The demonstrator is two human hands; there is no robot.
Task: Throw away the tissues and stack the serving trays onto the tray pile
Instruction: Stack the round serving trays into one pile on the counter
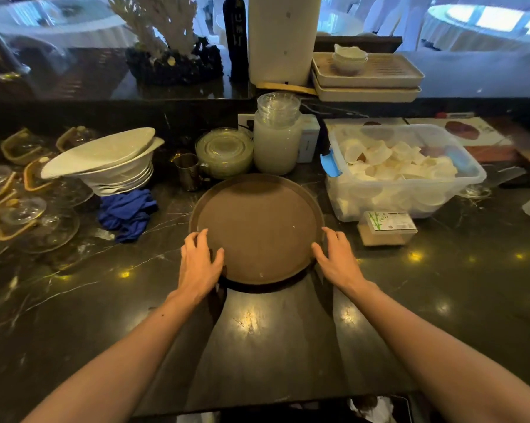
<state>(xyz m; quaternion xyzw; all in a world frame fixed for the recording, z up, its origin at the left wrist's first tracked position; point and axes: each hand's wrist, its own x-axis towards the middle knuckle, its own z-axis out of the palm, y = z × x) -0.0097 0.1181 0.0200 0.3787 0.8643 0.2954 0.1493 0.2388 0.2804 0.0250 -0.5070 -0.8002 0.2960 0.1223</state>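
Brown round serving tray (256, 228) at the centre of the frame, gripped at its near rim from both sides: left hand (198, 265) on the lower-left edge, thumb over the rim and fingers spread along the outside; right hand (338, 258) on the lower-right edge, fingers curled over the rim. Near edge of the tray raised slightly, a dark round rim (266, 286) showing just beneath it, whether another tray or only shadow hard to tell. Black marble counter (288, 346) underneath, dotted with reflected lights. Just left of the tray, a crumpled blue cloth (127, 213); above that, a stack of white plates (111, 161) with the top ones tilted. Far left, glass dishes with gold handles (16, 209). Behind the tray, a small metal cup (188, 171), a stack of clear glass plates (224, 152), and a cloudy jar (277, 145) topped with nested glass bowls (278, 106). Right of the tray, a clear plastic bin (404, 175) full of white cups, with a small box (387, 228) touching its near side. Upper right, two beige trays (367, 79) stacked on a higher ledge, small white bowls (350, 58) on top. At the bottom edge, something white and crumpled (370, 409) below the counter, too cut off to identify.
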